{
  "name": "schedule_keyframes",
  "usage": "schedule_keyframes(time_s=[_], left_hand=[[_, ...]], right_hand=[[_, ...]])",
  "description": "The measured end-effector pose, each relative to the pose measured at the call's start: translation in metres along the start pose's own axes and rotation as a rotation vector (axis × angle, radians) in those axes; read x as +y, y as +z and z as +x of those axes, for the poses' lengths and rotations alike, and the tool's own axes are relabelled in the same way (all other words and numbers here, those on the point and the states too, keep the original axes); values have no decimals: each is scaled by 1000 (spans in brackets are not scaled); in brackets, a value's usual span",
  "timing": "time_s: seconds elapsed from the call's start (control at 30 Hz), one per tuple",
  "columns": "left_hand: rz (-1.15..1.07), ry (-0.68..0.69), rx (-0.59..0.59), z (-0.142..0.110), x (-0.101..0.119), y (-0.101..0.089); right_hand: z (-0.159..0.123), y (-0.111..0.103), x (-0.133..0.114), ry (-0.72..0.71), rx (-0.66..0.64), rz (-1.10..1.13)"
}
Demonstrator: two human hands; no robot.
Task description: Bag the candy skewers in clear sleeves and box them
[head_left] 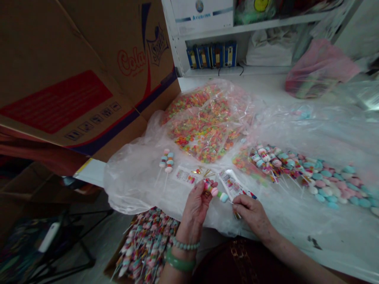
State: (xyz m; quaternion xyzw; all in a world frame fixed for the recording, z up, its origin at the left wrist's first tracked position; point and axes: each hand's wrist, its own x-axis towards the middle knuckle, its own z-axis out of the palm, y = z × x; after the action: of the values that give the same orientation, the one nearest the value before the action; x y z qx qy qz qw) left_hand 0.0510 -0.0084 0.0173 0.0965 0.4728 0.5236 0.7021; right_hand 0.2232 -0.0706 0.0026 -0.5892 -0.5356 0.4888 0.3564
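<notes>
My left hand (197, 205) pinches the top of a candy skewer (217, 192) of pastel marshmallow-like pieces, held level over the plastic-covered table. My right hand (250, 211) is closed on the stick end of the same skewer, right beside a small printed wrapper (232, 184). Two finished skewers (166, 161) lie on the plastic sheet to the left. A packet of gold twist ties (194, 174) lies just beyond my hands. Green and pale bead bracelets sit on my left wrist.
A big clear bag of small coloured candies (204, 126) lies in the middle. Several skewers and loose pink, white and blue candies (325, 177) spread to the right. A box of wrapped skewers (145, 248) sits below left. A cardboard Cola carton (89, 71) looms at the left; white shelves stand behind.
</notes>
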Motion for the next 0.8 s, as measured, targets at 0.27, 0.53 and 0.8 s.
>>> schedule_keyframes(time_s=[0.27, 0.53, 0.8], left_hand=[[143, -52, -46, -3, -3, -3], [91, -164, -90, -2, 6, -7], [-58, -52, -234, -4, 31, -11]], right_hand=[[3, 14, 4, -321, 132, -302], [20, 24, -3, 231, -114, 436], [20, 21, -11, 242, -113, 426]])
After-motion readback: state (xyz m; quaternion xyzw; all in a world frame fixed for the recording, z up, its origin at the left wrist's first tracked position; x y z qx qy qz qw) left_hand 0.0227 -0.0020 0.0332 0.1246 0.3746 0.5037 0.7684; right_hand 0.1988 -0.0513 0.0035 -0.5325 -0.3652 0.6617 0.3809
